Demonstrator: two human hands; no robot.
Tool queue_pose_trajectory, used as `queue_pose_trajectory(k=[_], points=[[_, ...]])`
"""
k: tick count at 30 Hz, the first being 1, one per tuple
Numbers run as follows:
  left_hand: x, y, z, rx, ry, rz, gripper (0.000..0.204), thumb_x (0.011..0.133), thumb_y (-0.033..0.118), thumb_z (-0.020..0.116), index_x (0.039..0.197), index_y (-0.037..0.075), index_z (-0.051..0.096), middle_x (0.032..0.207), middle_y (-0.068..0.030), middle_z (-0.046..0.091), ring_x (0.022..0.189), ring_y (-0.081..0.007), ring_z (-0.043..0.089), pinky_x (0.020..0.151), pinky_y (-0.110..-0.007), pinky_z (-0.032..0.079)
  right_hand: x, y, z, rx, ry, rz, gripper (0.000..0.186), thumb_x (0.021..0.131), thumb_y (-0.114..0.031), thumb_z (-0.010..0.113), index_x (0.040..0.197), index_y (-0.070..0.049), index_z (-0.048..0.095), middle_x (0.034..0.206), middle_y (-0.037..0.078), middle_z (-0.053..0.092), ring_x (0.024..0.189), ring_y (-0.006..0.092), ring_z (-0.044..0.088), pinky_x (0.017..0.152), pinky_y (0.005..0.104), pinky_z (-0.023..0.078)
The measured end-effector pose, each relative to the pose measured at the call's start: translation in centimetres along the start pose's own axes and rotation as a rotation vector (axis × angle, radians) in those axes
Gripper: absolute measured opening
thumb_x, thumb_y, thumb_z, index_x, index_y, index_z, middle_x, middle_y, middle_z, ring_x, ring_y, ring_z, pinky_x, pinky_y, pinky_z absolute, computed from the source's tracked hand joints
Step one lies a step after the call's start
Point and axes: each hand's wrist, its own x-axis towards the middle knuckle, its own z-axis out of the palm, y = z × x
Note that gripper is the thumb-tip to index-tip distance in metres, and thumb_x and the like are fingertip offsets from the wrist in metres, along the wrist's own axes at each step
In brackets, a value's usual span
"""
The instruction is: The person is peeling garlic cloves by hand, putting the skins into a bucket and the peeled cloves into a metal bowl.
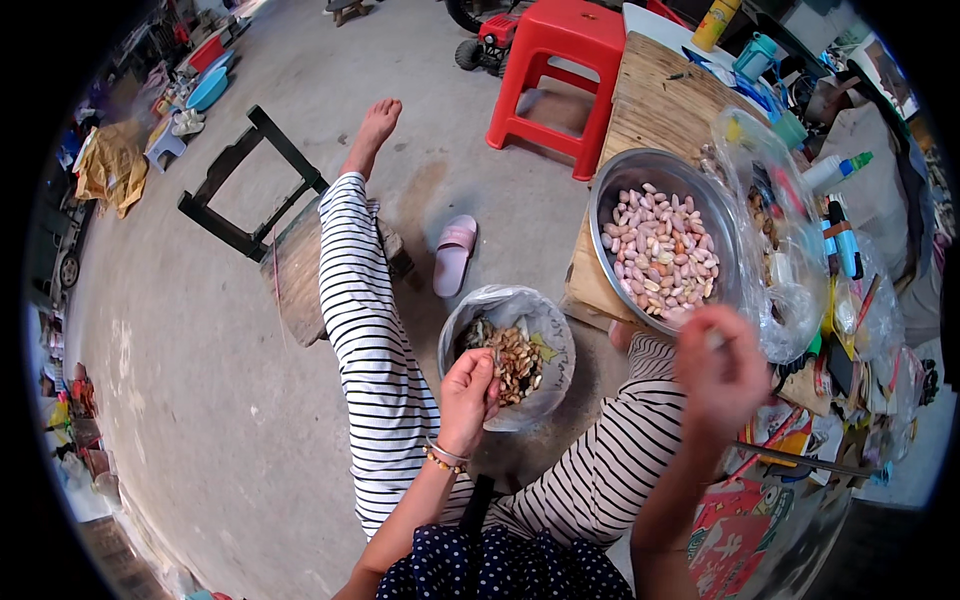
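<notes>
My left hand [468,400] is closed, thumb against curled fingers, over the near left side of a bin lined with a pale plastic bag [556,392]. Whatever it pinches, if anything, is hidden. Inside the bin lie brown peanut shells [518,362] and some greenish scraps. My right hand [722,372], smeared by motion, hangs just off the near edge of a steel bowl [612,262]; its fingers cannot be made out. Pink shelled peanuts [660,245] cover the bottom of that bowl.
The bowl stands on a wooden table [655,95], beside a clear plastic bag [780,250] with peanuts in it. A red stool [565,30] is beyond. My leg rests across a low wooden chair [300,285]; a pink slipper [455,258] lies on the floor.
</notes>
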Motion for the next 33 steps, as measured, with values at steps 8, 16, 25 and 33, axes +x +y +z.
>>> queue_pose_trajectory(k=[8, 16, 25, 33], points=[[0.0, 0.3, -0.1, -0.052, -0.065, -0.069, 0.029, 0.096, 0.027, 0.044, 0.118, 0.008, 0.048, 0.064, 0.002, 0.044, 0.048, -0.0047, 0.033, 0.04, -0.018, 0.026, 1.4, -1.9, -1.3, -0.324, -0.247, -0.006, 0.018, 0.081, -0.005, 0.062, 0.097, 0.003, 0.062, 0.081, 0.008, 0.058, 0.067, 0.0125, 0.053, 0.056, 0.0241, 0.041], [0.9, 0.4, -0.7, -0.393, -0.126, -0.167, 0.05, 0.095, 0.046, 0.034, 0.122, 0.006, 0.046, 0.099, -0.01, 0.06, 0.083, -0.017, 0.057, 0.072, -0.029, 0.048, -5.1, 6.9, 5.5, -0.425, -0.687, -0.013, 0.029, 0.075, -0.009, 0.065, 0.104, -0.005, 0.06, 0.103, 0.012, 0.054, 0.095, 0.0307, 0.053, 0.082, 0.0369, 0.044], [1.3, -0.8, -0.8, -0.375, -0.221, -0.178, 0.055, 0.094, 0.051, 0.028, 0.121, 0.006, 0.045, 0.113, -0.0132, 0.057, 0.1, -0.0225, 0.058, 0.084, -0.034, 0.049, -7.4, 8.8, 8.5, -0.15, -0.723, -0.093, 0.02, 0.071, -0.005, 0.063, 0.091, -0.002, 0.061, 0.111, 0.009, 0.053, 0.101, 0.0288, 0.05, 0.091, 0.0385, 0.039], [1.3, -0.4, -2.3, -0.236, -0.292, -0.246, 0.029, 0.096, 0.028, 0.045, 0.109, 0.004, 0.053, 0.085, -0.0035, 0.059, 0.072, -0.0105, 0.058, 0.062, -0.024, 0.05, -7.3, 8.5, 8.0, -0.122, -0.59, -0.073, 0.023, 0.073, -0.003, 0.063, 0.095, -0.001, 0.06, 0.108, 0.012, 0.053, 0.103, 0.031, 0.05, 0.088, 0.0374, 0.042]])
